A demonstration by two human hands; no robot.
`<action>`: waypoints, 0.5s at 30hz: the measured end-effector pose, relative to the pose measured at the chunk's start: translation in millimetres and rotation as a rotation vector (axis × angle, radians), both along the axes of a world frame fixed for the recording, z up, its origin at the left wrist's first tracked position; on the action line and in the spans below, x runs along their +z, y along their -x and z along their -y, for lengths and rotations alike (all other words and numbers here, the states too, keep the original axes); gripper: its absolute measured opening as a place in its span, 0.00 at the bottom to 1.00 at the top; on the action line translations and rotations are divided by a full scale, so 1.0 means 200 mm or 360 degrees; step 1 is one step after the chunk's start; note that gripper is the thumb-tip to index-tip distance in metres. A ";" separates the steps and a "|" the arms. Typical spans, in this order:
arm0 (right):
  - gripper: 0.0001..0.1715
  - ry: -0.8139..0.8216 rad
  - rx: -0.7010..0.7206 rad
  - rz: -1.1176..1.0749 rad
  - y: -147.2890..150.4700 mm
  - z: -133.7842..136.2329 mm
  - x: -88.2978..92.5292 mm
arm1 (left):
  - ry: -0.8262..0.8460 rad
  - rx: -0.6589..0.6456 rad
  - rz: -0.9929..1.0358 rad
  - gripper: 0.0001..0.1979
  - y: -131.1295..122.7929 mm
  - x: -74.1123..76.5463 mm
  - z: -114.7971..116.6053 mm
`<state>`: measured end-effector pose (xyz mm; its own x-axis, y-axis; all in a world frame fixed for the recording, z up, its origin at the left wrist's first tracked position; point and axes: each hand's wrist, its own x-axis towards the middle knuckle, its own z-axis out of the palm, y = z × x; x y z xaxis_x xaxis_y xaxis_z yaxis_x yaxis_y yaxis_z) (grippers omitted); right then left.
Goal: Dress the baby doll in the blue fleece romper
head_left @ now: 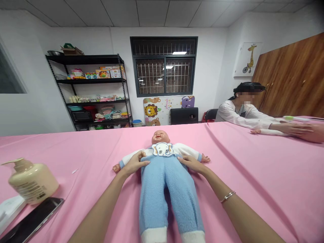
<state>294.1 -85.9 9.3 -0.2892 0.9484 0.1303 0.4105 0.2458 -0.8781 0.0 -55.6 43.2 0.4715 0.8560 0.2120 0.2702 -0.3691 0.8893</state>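
Working evenly and gently on both sides suits the blue trousers (pixel 154 189), whose waist the left hand (pixel 134 163) and right hand (pixel 191 163) each pinch between thumb and fingers, while the doll (pixel 161 137) wearing them lies face up, arms spread, on the pink tablecloth (pixel 243 182).

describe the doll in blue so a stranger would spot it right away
On the pink tablecloth, look between the left hand and right hand for a doll lying face up. Its fuzzy blue trousers and the elephant face on its chest set it apart from the other doll by the co-worker's hand.
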 end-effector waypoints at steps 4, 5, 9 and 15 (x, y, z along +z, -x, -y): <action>0.22 0.0153 0.0124 -0.0145 -0.03 0.03 0.03 | -0.0128 -0.0053 -0.0381 0.18 0.03 -0.02 -0.02; 0.18 0.0216 0.0187 -0.0215 -0.05 0.04 0.04 | -0.0131 -0.0090 -0.0424 0.18 0.04 -0.03 -0.02; 0.12 0.0261 0.0320 -0.0146 -0.08 0.04 0.05 | -0.0028 -0.0048 -0.0334 0.11 0.07 -0.04 -0.02; 0.10 0.0090 0.0178 -0.0339 0.01 0.00 -0.03 | 0.0201 -0.0264 -0.0023 0.20 0.06 -0.04 0.01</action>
